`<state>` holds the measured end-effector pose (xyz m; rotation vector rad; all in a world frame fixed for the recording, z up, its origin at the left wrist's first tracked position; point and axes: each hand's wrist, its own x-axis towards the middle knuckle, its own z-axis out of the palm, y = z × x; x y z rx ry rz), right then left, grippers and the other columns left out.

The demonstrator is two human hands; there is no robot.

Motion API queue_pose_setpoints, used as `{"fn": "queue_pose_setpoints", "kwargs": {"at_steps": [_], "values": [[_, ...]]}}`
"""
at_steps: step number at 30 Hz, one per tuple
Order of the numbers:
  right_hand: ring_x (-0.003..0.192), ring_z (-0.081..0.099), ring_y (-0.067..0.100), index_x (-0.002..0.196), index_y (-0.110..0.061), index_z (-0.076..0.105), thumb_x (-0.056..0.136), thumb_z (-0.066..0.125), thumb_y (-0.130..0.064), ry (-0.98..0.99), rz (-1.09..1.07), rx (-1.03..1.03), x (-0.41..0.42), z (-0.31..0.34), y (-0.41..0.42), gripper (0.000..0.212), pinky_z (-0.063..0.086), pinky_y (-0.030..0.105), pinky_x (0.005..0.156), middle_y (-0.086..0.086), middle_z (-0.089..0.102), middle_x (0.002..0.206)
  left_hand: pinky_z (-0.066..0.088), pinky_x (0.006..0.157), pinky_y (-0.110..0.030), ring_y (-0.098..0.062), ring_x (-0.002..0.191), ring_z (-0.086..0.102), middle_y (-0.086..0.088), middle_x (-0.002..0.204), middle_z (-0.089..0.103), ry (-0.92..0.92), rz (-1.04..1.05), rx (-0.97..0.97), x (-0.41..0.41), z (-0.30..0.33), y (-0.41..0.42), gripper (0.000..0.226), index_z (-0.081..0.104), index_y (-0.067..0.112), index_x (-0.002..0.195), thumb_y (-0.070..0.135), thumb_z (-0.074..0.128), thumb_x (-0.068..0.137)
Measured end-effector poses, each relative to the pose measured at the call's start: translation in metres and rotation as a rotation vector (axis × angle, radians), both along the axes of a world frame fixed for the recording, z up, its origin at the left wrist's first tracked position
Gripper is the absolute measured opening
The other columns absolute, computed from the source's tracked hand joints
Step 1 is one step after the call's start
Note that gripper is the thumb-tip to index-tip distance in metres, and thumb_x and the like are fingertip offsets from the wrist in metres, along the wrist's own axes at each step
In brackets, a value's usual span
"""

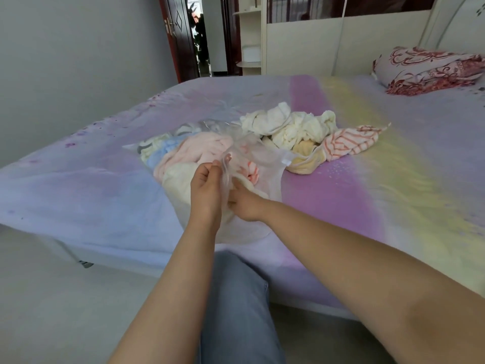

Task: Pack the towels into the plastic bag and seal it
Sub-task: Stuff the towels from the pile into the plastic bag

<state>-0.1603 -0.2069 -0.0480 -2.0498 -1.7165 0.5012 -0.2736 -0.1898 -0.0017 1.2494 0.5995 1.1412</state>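
A clear plastic bag [258,151] lies on the bed, stuffed with pink, blue and cream towels [194,151]. My left hand [206,185] pinches the bag's near open edge and lifts it. My right hand [245,203] grips a cream towel [252,185] at the bag's mouth, its fingers partly hidden behind the plastic. Beyond the bag sit a loose heap of white towels [288,124], a yellow towel [304,157] and a red-striped towel [349,141].
The bed [393,179] has a pastel purple, yellow and blue sheet. A red patterned folded quilt [430,69] lies at the far right by the headboard. A doorway [199,35] and white shelves stand behind. My leg in jeans [236,306] is at the bed's near edge.
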Motion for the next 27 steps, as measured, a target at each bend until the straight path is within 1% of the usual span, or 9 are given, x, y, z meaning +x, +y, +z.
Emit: {"fn": "queue_pose_setpoints", "kwargs": {"at_steps": [2,5,7,10,15,17,19,23,27], "values": [[0.143,0.019,0.025,0.131,-0.022,0.054,0.096,0.039,-0.013,0.067,-0.120,0.067,-0.004,-0.001,-0.027,0.039,0.027,0.029,0.108,0.013,0.010,0.158,0.044,0.084,-0.035,-0.016,0.094,0.056,-0.008,0.089,0.056,0.048,0.014,0.036,-0.004,-0.004,0.004,0.024,0.047,0.020,0.070,0.031,0.052,0.090],[0.135,0.039,0.019,0.119,-0.025,0.063,0.094,0.043,-0.015,0.006,-0.192,0.225,-0.008,-0.001,-0.075,0.034,0.035,0.029,0.105,0.007,0.029,0.153,0.045,0.076,-0.027,-0.008,0.088,0.063,0.001,0.079,0.058,0.106,0.055,0.122,-0.008,-0.003,-0.004,0.026,0.049,0.015,0.074,0.027,0.054,0.097],[0.109,0.058,0.014,0.110,-0.026,0.065,0.092,0.045,-0.016,0.008,-0.238,0.350,-0.006,-0.006,-0.101,0.028,0.047,0.032,0.090,-0.004,0.050,0.133,0.047,0.076,-0.018,-0.004,0.091,0.066,0.012,0.084,0.066,0.149,0.086,0.165,-0.011,0.000,-0.015,0.026,0.051,0.007,0.080,0.024,0.054,0.099],[0.076,0.057,0.004,0.100,-0.035,0.049,0.088,0.052,-0.025,0.143,-0.507,0.531,0.009,-0.013,-0.125,0.016,0.045,0.030,0.066,-0.016,0.056,0.095,0.046,0.076,-0.014,0.002,0.093,0.064,0.015,0.085,0.066,0.193,0.253,0.381,-0.017,0.001,-0.039,0.023,0.053,0.016,0.078,0.027,0.054,0.099],[0.092,0.065,0.028,0.142,-0.014,0.017,0.083,0.064,-0.043,0.628,-0.837,0.260,0.055,-0.017,-0.107,0.081,0.057,0.039,0.071,0.007,0.051,0.124,0.048,0.060,-0.031,-0.021,0.078,0.064,-0.001,0.090,0.067,0.683,0.232,1.095,0.006,-0.048,-0.091,0.009,0.061,0.019,0.092,0.027,0.057,0.091],[0.065,0.069,0.020,0.133,-0.007,0.036,0.087,0.060,-0.039,0.687,-0.712,0.103,0.058,-0.019,-0.097,0.060,0.053,0.027,0.046,0.006,0.061,0.103,0.048,0.091,-0.044,-0.038,0.122,0.054,-0.009,0.139,0.055,1.102,0.109,1.016,0.022,-0.069,-0.083,0.032,0.056,0.021,0.127,0.026,0.051,0.095],[0.052,0.067,0.012,0.101,-0.011,0.058,0.092,0.053,-0.027,0.653,-0.596,0.122,0.057,-0.023,-0.091,0.020,0.049,0.023,0.043,0.008,0.068,0.087,0.026,0.111,-0.057,-0.045,0.144,0.021,-0.005,0.164,0.017,1.391,0.004,0.776,0.032,-0.079,-0.059,0.048,0.030,0.031,0.148,0.033,0.035,0.101],[0.047,0.065,0.010,0.080,-0.014,0.059,0.093,0.047,-0.011,0.606,-0.549,0.249,0.051,-0.022,-0.084,0.018,0.050,0.023,0.045,0.004,0.065,0.069,0.009,0.116,-0.059,-0.046,0.148,0.004,-0.009,0.165,-0.001,1.523,-0.113,0.558,0.055,-0.086,-0.020,0.059,0.007,0.024,0.156,0.041,0.023,0.102],[0.043,0.062,0.003,0.079,-0.021,0.058,0.094,0.050,-0.014,0.676,-0.492,0.222,0.047,-0.023,-0.085,0.018,0.045,0.014,0.040,0.000,0.068,0.065,0.015,0.117,-0.058,-0.039,0.149,0.010,-0.010,0.164,0.007,1.575,-0.110,0.411,0.083,-0.076,0.022,0.058,0.013,0.018,0.157,0.037,0.023,0.103]]}}
